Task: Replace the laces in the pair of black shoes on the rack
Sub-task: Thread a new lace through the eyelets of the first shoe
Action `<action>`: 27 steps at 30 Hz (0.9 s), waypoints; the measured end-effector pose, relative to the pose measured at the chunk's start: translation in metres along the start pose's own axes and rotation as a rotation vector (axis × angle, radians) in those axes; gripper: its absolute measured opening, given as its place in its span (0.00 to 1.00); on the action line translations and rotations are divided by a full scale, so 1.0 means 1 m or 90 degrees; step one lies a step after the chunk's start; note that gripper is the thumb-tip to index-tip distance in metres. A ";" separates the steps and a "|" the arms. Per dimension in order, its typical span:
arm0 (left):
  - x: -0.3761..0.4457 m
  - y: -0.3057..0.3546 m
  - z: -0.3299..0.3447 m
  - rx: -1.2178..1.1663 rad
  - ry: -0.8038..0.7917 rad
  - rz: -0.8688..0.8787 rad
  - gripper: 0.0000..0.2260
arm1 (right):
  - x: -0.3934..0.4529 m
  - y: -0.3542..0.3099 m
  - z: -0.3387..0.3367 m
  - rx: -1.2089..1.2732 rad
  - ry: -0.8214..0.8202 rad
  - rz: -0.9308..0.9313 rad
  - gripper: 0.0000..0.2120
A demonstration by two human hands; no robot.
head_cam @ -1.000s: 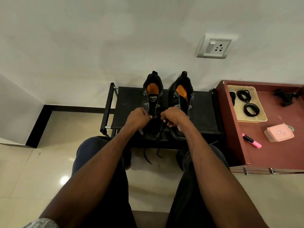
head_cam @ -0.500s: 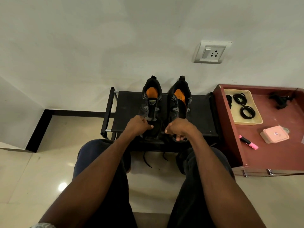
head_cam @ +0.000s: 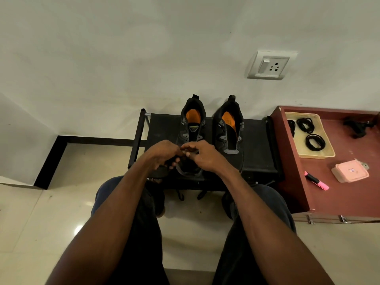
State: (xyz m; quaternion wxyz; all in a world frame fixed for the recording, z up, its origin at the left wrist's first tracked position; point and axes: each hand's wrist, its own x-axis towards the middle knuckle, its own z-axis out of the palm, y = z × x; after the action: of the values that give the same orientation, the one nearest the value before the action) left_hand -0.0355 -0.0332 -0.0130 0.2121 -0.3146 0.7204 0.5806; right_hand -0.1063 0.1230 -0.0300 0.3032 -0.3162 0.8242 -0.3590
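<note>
Two black shoes with orange insoles stand side by side on a low black rack (head_cam: 257, 140) against the wall. Over the toe half of the left shoe (head_cam: 193, 124), my left hand (head_cam: 162, 155) and my right hand (head_cam: 202, 156) meet, fingers curled and pinching a black lace (head_cam: 188, 151) between them. The right shoe (head_cam: 230, 130) stands untouched, its eyelets without a lace. Two black lace ends (head_cam: 181, 195) hang below the rack's front edge.
A maroon cabinet (head_cam: 337, 198) stands right of the rack. On it are a beige tray (head_cam: 316, 154) with coiled black laces (head_cam: 314, 141), a pink box (head_cam: 349, 173), a pink marker (head_cam: 317, 181) and a black object (head_cam: 358, 126). My knees are just before the rack.
Both hands have shifted left and come together over the left shoe; before, the right hand was at the gap between the shoes. The camera has tilted slightly.
</note>
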 end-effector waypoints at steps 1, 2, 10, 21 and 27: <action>-0.001 0.000 -0.005 0.026 -0.009 0.001 0.07 | 0.001 0.002 -0.001 -0.021 0.003 0.015 0.11; -0.002 0.000 -0.011 0.042 -0.017 0.006 0.07 | 0.002 0.004 -0.004 -0.051 0.016 0.040 0.09; 0.000 -0.001 -0.025 0.048 0.095 0.058 0.06 | -0.009 0.012 -0.021 -0.310 0.302 0.242 0.13; -0.001 0.008 -0.018 0.049 0.041 0.081 0.04 | -0.005 -0.001 -0.018 -0.126 0.227 0.178 0.10; 0.004 0.007 -0.027 0.027 0.175 0.075 0.06 | -0.013 0.017 -0.027 -0.399 0.464 0.241 0.14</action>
State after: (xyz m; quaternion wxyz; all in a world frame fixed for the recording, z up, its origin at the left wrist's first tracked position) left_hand -0.0411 -0.0592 -0.0045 0.0840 -0.3435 0.7721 0.5281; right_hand -0.1229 0.1528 -0.0241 -0.0531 -0.0915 0.9871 -0.1201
